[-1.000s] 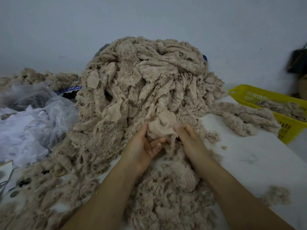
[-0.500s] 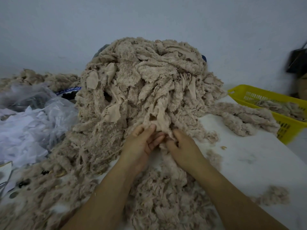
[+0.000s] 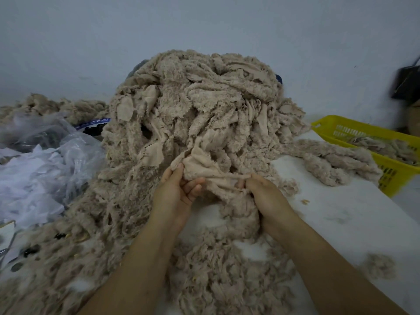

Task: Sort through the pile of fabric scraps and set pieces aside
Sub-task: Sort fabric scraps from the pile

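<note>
A tall pile of beige fuzzy fabric scraps (image 3: 200, 105) fills the middle of the white table (image 3: 345, 214) and spills toward me. At its front foot, one beige scrap (image 3: 204, 169) is stretched between both hands. My left hand (image 3: 177, 196) pinches its left edge with thumb and fingers. My right hand (image 3: 266, 196) grips its right end, knuckles up. The scrap's upper part still runs into the pile.
A yellow plastic basket (image 3: 391, 169) with beige scraps stands at the right edge. Clear plastic bags with white material (image 3: 43, 171) lie on the left. More loose scraps (image 3: 227, 273) cover the table between my forearms. A small tuft (image 3: 379, 267) lies near right. Small dark pieces (image 3: 30, 251) sit near left.
My hands have moved apart, pulling one scrap taut between them; half a second ago they were close together at the pile's foot.
</note>
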The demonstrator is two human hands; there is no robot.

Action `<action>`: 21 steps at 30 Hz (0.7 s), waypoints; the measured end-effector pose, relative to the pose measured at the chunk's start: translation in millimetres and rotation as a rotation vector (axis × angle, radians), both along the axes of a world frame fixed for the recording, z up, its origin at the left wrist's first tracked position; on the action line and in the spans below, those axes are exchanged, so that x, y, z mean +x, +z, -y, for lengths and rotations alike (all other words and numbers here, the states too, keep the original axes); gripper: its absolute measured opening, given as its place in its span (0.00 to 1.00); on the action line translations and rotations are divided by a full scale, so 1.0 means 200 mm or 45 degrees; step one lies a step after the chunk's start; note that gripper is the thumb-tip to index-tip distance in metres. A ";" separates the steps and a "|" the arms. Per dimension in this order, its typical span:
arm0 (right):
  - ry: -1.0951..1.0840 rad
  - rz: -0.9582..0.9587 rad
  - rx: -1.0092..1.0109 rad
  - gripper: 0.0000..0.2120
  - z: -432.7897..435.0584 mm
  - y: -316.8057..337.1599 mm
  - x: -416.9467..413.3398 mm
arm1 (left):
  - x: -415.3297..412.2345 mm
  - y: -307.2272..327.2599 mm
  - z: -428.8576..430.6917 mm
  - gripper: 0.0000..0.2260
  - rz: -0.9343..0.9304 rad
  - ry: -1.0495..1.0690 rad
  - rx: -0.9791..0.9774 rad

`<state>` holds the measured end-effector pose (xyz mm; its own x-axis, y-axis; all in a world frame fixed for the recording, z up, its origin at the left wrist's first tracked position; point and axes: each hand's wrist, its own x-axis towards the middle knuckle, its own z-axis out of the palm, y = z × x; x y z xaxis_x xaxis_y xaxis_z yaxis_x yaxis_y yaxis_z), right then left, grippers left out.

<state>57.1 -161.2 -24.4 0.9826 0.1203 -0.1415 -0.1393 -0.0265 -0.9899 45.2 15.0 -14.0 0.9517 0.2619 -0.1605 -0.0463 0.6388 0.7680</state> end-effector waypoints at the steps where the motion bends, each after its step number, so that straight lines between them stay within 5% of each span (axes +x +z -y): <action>1: 0.011 -0.009 0.135 0.19 -0.01 0.00 0.00 | 0.00 0.00 0.00 0.05 -0.017 0.005 0.016; 6: -0.203 -0.010 0.900 0.16 0.05 0.04 0.04 | 0.02 -0.01 -0.05 0.05 -0.104 0.145 0.029; 8: -0.339 -0.059 1.007 0.16 0.10 0.04 0.06 | 0.03 -0.01 -0.07 0.06 -0.113 0.187 -0.037; 17: -0.793 -0.015 0.991 0.15 0.19 0.04 0.08 | 0.06 -0.01 -0.19 0.11 -0.002 0.235 -0.665; 21: -0.594 0.024 0.500 0.12 0.15 0.04 0.10 | 0.04 0.00 -0.15 0.15 0.079 0.178 -0.748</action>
